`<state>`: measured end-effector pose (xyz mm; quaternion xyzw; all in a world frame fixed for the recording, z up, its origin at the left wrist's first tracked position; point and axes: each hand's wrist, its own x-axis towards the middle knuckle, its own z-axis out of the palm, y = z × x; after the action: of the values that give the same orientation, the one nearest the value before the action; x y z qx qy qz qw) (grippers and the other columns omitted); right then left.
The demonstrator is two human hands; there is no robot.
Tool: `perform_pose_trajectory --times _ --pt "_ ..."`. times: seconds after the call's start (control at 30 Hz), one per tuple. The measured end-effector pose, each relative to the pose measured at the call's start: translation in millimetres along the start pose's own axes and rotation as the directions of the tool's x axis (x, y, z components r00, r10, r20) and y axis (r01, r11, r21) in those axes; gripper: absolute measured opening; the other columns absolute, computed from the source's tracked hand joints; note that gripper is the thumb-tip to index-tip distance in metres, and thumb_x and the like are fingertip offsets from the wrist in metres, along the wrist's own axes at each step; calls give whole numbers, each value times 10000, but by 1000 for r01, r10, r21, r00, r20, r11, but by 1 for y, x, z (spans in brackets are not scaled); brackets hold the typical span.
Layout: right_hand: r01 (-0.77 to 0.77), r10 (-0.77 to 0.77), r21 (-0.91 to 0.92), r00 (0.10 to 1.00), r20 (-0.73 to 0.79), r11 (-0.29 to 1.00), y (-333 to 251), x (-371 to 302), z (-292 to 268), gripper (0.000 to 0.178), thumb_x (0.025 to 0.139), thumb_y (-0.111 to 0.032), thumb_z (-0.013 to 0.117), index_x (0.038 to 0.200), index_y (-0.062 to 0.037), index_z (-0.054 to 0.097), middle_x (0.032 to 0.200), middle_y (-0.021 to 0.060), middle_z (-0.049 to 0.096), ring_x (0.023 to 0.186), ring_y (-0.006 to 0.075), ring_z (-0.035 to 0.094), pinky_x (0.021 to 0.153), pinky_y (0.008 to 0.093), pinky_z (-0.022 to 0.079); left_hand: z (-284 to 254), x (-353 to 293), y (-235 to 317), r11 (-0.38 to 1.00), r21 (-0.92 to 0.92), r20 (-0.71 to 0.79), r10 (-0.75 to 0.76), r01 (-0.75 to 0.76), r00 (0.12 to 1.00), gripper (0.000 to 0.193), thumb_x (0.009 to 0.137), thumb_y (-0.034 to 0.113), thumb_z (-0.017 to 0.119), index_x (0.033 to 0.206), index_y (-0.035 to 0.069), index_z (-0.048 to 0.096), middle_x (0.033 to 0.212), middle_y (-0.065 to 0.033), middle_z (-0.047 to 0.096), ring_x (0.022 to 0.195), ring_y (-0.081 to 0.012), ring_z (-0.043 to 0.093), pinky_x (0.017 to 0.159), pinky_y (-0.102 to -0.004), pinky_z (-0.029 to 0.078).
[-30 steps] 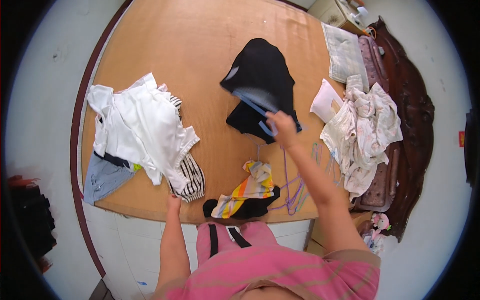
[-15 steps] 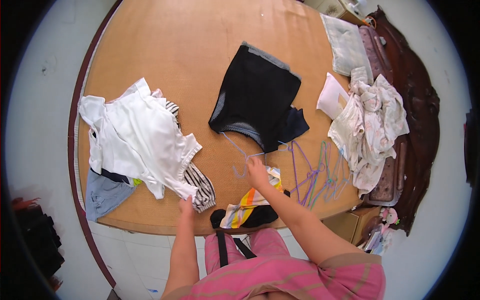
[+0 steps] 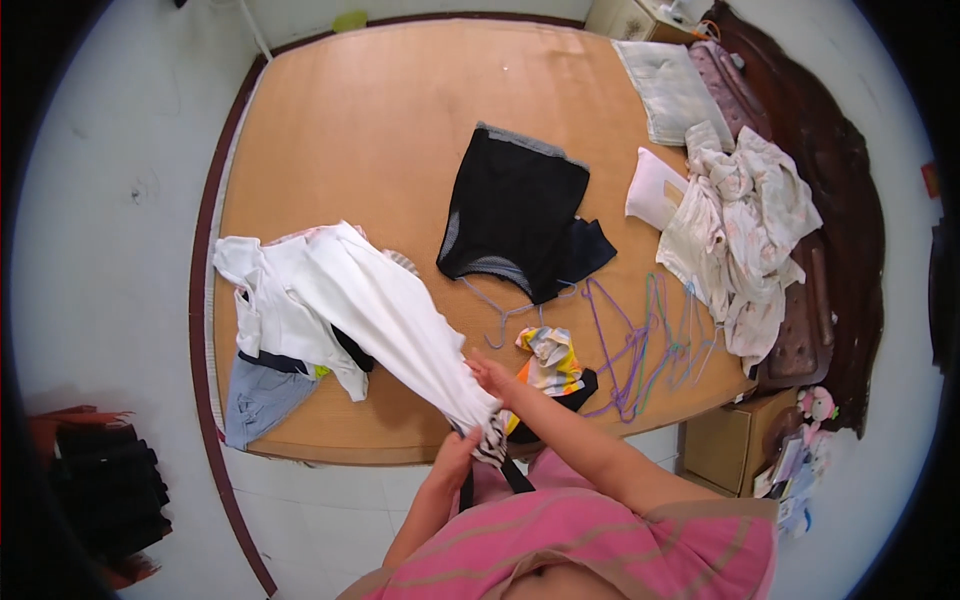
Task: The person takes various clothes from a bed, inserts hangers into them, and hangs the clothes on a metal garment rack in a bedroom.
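Hands on white garment at near edge of mat, lower centre of frame.
Left hand [image 3: 455,457] and right hand [image 3: 492,377] both closed on the lower end of the white garment [image 3: 385,310]; it stretches from the grip up-left to the clothes pile [image 3: 275,330] at the mat's left edge. Striped cloth [image 3: 490,445] hangs under the grip, past the mat [image 3: 380,130] edge. Black top [image 3: 510,210] lies flat mid-mat, apart from the hands. Hangers [image 3: 640,340] and colourful cloth [image 3: 550,360] sit just right of the right hand, near the front edge. Crumpled pale pile [image 3: 745,220] crowds the right edge. Upper-left mat is bare: open room there.
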<state>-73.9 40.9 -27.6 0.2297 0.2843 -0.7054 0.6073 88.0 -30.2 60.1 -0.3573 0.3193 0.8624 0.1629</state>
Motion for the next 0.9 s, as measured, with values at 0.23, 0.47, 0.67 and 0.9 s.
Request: perform_pose_trajectory --times 0.23,0.47,0.67,0.9 --pt "269 -259 -610 960 107 746 12 -86 93 348 880 -309 556 1102 -42 580 946 14 623 806 103 586 705 262 475 -15 -12 -37 945 -271 474 -35 184 880 552 847 322 522 1306 56 369 1239 -106 504 1151 -287 465 969 -475 363" --pt "307 67 -772 910 410 556 58 -227 129 373 876 -233 571 1178 -14 553 972 13 603 901 73 531 806 235 426 -3 -7 11 686 324 369 543 -651 755 505 911 295 345 1347 41 347 1326 -145 425 1201 -311 428 1023 -436 335" --pt "386 190 -813 844 502 436 81 -271 131 334 875 -216 581 1136 -8 585 938 16 636 876 68 539 791 237 436 66 -46 40 801 260 203 501 -539 841 317 859 57 508 1169 -6 528 1083 -111 595 959 -207 586 808 -323 499" --pt "457 -447 -772 858 252 441 59 -242 74 383 889 -370 525 1170 -115 576 1004 11 621 898 126 564 753 252 443 86 -90 95 949 -255 381 276 -186 882 370 810 108 486 1125 -85 515 1016 -198 614 896 -289 624 784 -403 523"
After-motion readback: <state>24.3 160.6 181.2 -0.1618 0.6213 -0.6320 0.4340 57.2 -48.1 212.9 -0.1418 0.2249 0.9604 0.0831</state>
